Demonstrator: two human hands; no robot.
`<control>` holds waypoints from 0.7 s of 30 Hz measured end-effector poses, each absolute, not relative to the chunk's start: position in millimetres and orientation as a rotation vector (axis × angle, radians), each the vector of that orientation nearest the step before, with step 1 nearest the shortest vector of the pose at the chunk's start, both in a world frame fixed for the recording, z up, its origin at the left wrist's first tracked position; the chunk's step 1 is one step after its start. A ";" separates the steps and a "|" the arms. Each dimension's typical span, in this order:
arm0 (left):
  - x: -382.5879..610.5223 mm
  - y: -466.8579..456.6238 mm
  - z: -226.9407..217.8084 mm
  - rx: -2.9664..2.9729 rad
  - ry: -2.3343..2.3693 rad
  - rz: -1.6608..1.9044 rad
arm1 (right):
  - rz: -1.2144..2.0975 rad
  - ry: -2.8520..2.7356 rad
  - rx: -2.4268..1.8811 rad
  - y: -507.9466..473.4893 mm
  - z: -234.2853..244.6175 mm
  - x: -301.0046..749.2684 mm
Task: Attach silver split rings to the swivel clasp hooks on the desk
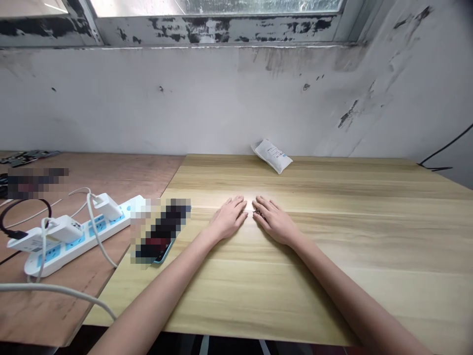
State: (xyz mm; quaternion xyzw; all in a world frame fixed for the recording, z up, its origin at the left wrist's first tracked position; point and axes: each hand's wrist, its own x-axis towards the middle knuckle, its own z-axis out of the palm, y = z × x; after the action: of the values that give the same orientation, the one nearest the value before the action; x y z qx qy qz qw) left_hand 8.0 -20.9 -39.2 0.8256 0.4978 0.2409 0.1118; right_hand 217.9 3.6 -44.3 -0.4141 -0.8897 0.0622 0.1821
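Along the far left, on the brown plywood counter (111, 172), a dark circuit board (25, 158) lies near the back, above a blurred patch. Nearer, a white power strip (77, 244) with blue sockets runs diagonally, carrying white plug chargers (64, 228) and trailing pale cables (96, 236), with a black cable (22, 207) looped just beside it. Where the plywood meets the pale wood counter (332, 296) lies a phone (163, 251), mostly blurred, with only a blue edge showing.

Farther right, the left grip (229, 218) rests flat, palm down, its fingers extended and angled inward, holding nothing. Just across a narrow gap, a small dark object (257, 212) sits at the fingertips of the right grip (275, 223), which also lies flat and open, with nothing visibly held. The right grip is the nearer; the object is too small to show its kind or long axis, and nothing stands between it and those fingertips.

Well ahead of both, a white sealed pouch (271, 156) with a printed label leans tilted against the scuffed white wall (185, 98), its long axis diagonal. At the far right, a thin black wire (439, 153) crosses the wall.
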 end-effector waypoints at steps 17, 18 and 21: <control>0.4 -42.9 -31.7 2.357 1.373 1.017 | -0.120 -2.420 -1.103 -46.2 -33.4 205.8; 0.1 -42.5 -30.8 2.328 1.363 1.032 | -0.154 -2.435 -1.095 -45.2 -32.1 205.9; -0.8 -40.7 -29.1 2.240 1.330 1.080 | -0.216 -2.457 -1.068 -41.2 -29.9 205.5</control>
State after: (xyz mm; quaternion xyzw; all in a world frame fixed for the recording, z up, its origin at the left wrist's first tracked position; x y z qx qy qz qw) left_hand -0.8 -40.7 -29.1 0.7840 0.4655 0.3781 0.1602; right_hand 205.5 -41.2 -29.9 -0.3873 -0.8906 -0.0784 0.2250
